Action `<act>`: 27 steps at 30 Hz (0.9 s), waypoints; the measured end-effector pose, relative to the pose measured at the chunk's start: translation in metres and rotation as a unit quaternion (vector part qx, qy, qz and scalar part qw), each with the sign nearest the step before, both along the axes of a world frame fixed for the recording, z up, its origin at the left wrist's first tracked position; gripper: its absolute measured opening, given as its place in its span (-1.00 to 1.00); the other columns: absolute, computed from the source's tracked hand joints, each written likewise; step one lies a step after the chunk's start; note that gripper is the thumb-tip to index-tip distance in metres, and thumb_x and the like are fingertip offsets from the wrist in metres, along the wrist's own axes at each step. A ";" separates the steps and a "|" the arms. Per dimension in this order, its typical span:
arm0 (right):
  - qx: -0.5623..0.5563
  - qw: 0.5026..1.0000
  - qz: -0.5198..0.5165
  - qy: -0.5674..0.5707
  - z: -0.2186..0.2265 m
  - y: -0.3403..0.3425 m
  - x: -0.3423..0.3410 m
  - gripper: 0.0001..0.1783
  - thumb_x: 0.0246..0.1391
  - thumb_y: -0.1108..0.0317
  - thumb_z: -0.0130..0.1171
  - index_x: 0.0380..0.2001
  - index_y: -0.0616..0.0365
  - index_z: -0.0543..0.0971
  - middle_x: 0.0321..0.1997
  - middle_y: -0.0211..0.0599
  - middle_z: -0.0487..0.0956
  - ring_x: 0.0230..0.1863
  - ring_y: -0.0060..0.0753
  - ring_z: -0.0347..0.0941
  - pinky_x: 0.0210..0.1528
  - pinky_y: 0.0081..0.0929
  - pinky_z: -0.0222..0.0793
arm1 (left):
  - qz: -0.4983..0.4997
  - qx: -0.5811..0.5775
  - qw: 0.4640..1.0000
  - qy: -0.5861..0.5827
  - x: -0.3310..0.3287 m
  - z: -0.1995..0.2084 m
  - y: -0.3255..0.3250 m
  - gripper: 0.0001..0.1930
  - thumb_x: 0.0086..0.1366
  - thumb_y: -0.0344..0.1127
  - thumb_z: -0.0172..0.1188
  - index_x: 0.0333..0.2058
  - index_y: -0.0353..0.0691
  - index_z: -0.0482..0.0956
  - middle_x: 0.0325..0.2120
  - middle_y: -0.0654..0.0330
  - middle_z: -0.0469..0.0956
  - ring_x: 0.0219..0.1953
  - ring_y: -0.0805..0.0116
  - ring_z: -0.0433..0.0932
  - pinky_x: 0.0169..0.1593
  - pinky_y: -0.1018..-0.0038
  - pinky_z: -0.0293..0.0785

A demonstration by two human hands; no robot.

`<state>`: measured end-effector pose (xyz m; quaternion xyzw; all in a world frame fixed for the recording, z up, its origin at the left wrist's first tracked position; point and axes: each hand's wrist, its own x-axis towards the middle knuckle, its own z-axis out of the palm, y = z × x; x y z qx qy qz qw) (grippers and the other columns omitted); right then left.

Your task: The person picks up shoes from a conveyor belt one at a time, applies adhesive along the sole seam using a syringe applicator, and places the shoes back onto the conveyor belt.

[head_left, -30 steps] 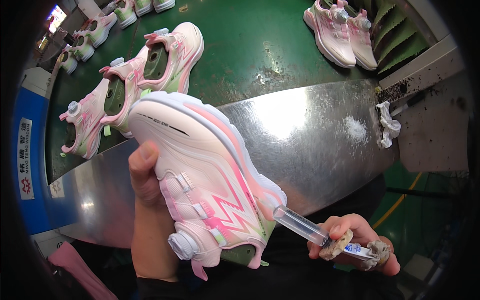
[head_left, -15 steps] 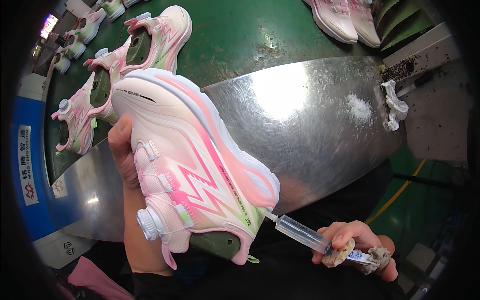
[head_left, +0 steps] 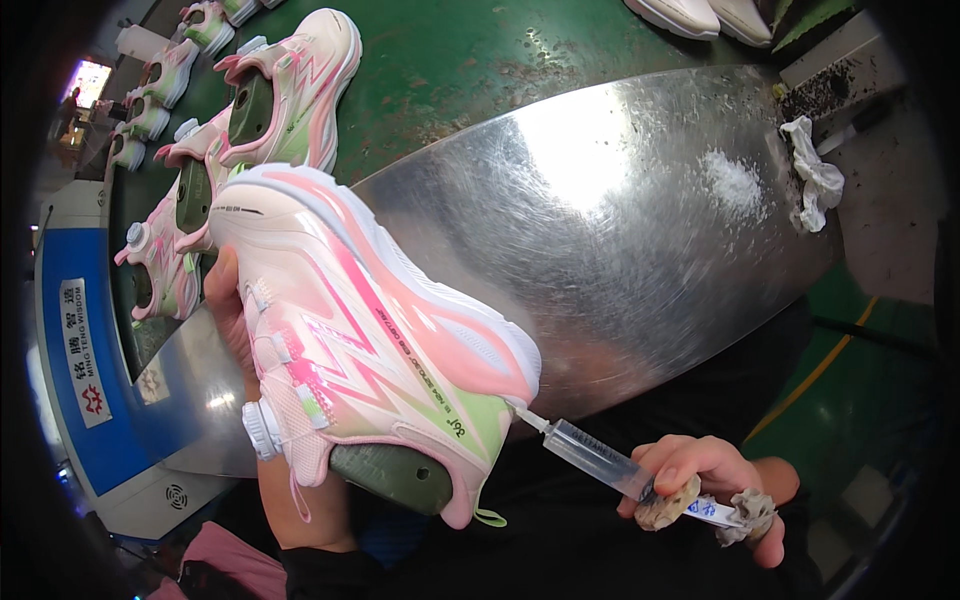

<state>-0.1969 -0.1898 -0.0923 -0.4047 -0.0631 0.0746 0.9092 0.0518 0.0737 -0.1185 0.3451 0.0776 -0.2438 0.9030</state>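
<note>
A pink and white sneaker (head_left: pixel 370 330) with green at the heel is tilted on its side before me, a dark green shoe last (head_left: pixel 395 475) filling its opening. My left hand (head_left: pixel 228 300) grips it from beneath near the toe; most of those fingers are hidden behind the shoe. In my right hand (head_left: pixel 700 475) is a clear plastic syringe (head_left: pixel 595 458), its flange and plunger end wrapped in lumpy grey and beige material. The syringe's narrow tip meets the seam between upper and sole at the heel.
Beneath the shoe lies a shiny metal plate (head_left: pixel 640 300) with white residue. Similar sneakers (head_left: pixel 290 90) stand on a green bench (head_left: pixel 450 70) at the far left; others (head_left: pixel 690 15) are at the far right. A crumpled white cloth (head_left: pixel 815 175) lies by the plate's right edge.
The sneaker has shifted slightly left and rolled to show more of its side. The syringe tip has followed along the heel seam. The view has also moved a little.
</note>
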 end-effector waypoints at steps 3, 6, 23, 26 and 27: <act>0.016 1.000 0.012 0.002 -0.003 -0.002 0.000 0.02 -0.17 -0.39 0.19 0.06 0.32 0.28 -0.06 0.00 0.37 -0.02 -0.13 0.42 -0.05 -0.32 0.27 | 0.028 0.041 0.999 0.009 -0.011 0.009 0.013 -0.36 0.11 0.16 0.09 0.03 -0.22 0.38 -0.06 -0.06 0.46 -0.04 -0.06 0.47 0.08 0.04 0.35; 0.021 1.000 0.016 0.001 -0.012 -0.002 0.001 0.03 -0.20 -0.37 0.23 0.07 0.34 0.27 -0.05 -0.03 0.37 -0.02 -0.14 0.40 -0.04 -0.32 0.27 | 0.068 0.147 0.987 0.014 -0.019 0.009 0.022 -0.39 0.12 0.14 0.08 0.01 -0.20 0.39 -0.07 0.01 0.48 -0.07 0.00 0.49 0.07 0.09 0.37; 0.018 0.997 0.023 -0.067 -0.031 0.018 0.022 0.18 -0.32 -0.26 0.39 0.17 0.44 0.17 0.03 -0.07 0.31 0.03 -0.26 0.31 0.04 -0.42 0.24 | -0.070 0.347 0.929 -0.108 -0.097 0.023 0.114 -0.54 0.24 -0.15 0.08 0.07 -0.19 0.32 0.08 0.09 0.35 0.10 0.25 0.37 0.16 0.26 0.36; 0.007 0.996 0.022 -0.087 -0.031 0.018 0.021 0.19 -0.33 -0.26 0.39 0.18 0.42 0.16 0.02 -0.07 0.32 0.01 -0.28 0.31 0.03 -0.44 0.23 | 0.015 0.246 0.967 0.064 -0.121 0.013 0.168 -0.40 0.24 -0.18 0.09 0.17 -0.32 0.14 0.12 0.00 0.29 0.15 0.06 0.32 0.18 0.19 0.33; 0.007 0.996 0.024 -0.087 -0.032 0.021 0.021 0.19 -0.33 -0.26 0.39 0.18 0.42 0.16 0.02 -0.07 0.32 0.01 -0.28 0.31 0.03 -0.44 0.23 | 0.007 0.302 0.953 0.029 -0.128 0.013 0.163 -0.43 0.28 -0.17 0.02 0.19 -0.30 0.12 0.13 -0.01 0.27 0.16 0.04 0.31 0.19 0.17 0.32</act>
